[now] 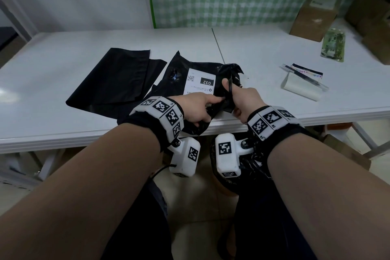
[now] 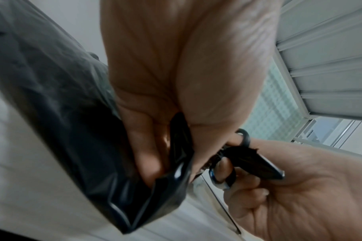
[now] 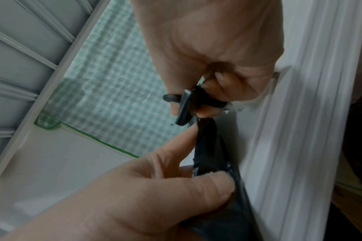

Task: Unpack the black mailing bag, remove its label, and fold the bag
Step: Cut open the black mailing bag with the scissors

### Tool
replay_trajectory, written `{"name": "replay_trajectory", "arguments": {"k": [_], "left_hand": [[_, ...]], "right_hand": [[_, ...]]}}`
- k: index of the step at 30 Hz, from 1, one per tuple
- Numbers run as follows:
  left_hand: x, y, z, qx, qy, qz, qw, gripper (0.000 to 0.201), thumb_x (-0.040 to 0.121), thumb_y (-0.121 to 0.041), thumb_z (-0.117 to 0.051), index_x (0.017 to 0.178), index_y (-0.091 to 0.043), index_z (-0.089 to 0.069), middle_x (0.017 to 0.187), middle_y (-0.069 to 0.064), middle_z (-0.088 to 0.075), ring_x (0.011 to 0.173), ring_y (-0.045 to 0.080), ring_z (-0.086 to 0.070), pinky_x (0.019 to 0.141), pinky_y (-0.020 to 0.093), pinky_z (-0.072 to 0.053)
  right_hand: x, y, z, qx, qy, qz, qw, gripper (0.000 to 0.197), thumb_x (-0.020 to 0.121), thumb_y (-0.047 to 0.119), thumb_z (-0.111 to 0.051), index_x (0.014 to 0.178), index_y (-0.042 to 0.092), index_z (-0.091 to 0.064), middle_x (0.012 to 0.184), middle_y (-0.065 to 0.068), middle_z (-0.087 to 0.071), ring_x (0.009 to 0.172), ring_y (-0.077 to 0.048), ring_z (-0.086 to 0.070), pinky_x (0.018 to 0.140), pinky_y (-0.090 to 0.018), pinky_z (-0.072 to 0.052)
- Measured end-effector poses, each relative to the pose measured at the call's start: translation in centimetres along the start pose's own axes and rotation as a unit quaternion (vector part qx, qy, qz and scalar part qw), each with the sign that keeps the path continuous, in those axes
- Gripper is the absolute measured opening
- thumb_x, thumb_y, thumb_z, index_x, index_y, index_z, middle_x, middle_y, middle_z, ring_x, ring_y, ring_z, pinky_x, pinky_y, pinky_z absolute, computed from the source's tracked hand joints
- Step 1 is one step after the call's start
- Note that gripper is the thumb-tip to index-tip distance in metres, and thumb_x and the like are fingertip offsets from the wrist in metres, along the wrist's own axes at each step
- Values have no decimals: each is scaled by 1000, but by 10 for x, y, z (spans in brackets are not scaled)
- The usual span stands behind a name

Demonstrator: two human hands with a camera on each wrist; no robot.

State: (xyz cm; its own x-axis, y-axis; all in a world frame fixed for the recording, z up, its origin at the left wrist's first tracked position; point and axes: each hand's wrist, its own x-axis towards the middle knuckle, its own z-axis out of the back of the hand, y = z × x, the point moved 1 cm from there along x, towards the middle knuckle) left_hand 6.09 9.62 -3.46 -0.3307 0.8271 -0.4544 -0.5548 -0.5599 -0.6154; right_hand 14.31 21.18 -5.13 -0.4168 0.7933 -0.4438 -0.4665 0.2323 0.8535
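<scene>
Cutting at the black mailing bag [image 1: 185, 74] near the table's [image 1: 63, 48] front edge.
Bag lay label-up, white label [image 1: 200, 82] still stuck on, near end hanging over the edge. Left hand [image 1: 194, 107] pinched a bunched fold of the bag; right hand [image 1: 244, 99] had fingers through the loops of small black scissors [image 3: 186, 107], blades at that fold. Flattened black bags [image 1: 118, 78] sat just left; cardboard box [image 1: 314, 17] and green pouch [image 1: 333, 45] far right.
</scene>
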Motion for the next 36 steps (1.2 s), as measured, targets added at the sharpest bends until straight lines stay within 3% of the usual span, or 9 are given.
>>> {"name": "replay_trajectory", "arguments": {"k": [5,8,11,15,21,25,28,33,36], "left_hand": [[3,-1,-1,-40,-31,23,998,78,86,2,-57,145,-38,-26,134,7,-51,99,30,-65,80,38,-58],[8,-3,0,-54,-60,46,996,82,84,2,-57,148,-34,-20,133,10,-54,100,32,-65,81,41,-57],[12,-4,3,-44,-88,66,993,82,84,0,-55,150,-33,-17,125,14,-59,100,30,-64,85,41,-56],[16,-5,8,-1,-139,78,987,75,85,-1,-44,150,-29,-17,137,12,-50,109,29,-58,83,31,-52],[21,-4,12,5,-178,107,978,58,86,-3,-42,142,-16,-33,129,14,-54,113,32,-53,97,39,-47],[21,-6,14,2,-183,119,976,56,87,-2,-43,141,-11,-33,133,17,-51,115,33,-52,99,40,-46],[22,-8,15,12,-171,128,977,63,88,-2,-43,147,-13,-23,140,16,-45,119,32,-51,100,39,-45],[23,-8,19,9,-152,134,979,65,88,-1,-42,148,-16,-22,131,17,-52,115,34,-54,98,42,-47],[26,-10,21,20,-133,139,981,68,87,1,-42,149,-16,-19,126,19,-54,108,37,-58,90,45,-52]], "right_hand": [[-3,5,10,11,30,8,999,41,70,53,-72,70,16,-55,70,-5,-56,53,-17,-48,35,-16,-26],[-9,11,22,-19,97,2,995,38,77,57,-63,71,20,-53,60,0,-54,44,-12,-45,37,-14,-28],[-14,13,37,-92,110,-18,989,41,74,62,-63,82,22,-54,79,-2,-53,59,-15,-48,48,-20,-38],[-20,11,60,-163,67,-36,984,39,76,55,-67,84,20,-54,73,-2,-45,40,-11,-38,40,-17,-37],[-14,7,89,-212,15,-48,976,46,78,50,-68,108,16,-58,70,-3,-50,47,-12,-34,45,-23,-28],[-4,4,98,-183,-64,-13,981,49,73,52,-68,98,10,-66,67,-5,-58,52,-17,-44,50,-27,-35],[4,4,99,-134,-154,33,978,51,72,55,-63,88,6,-65,80,-7,-68,70,-23,-59,60,-29,-44],[12,12,92,-102,-231,83,964,48,72,55,-64,86,9,-59,67,-1,-53,64,-21,-52,45,-24,-29],[16,19,84,-40,-244,124,961,45,70,56,-66,85,15,-53,79,1,-56,77,-22,-54,58,-25,-37]]}}
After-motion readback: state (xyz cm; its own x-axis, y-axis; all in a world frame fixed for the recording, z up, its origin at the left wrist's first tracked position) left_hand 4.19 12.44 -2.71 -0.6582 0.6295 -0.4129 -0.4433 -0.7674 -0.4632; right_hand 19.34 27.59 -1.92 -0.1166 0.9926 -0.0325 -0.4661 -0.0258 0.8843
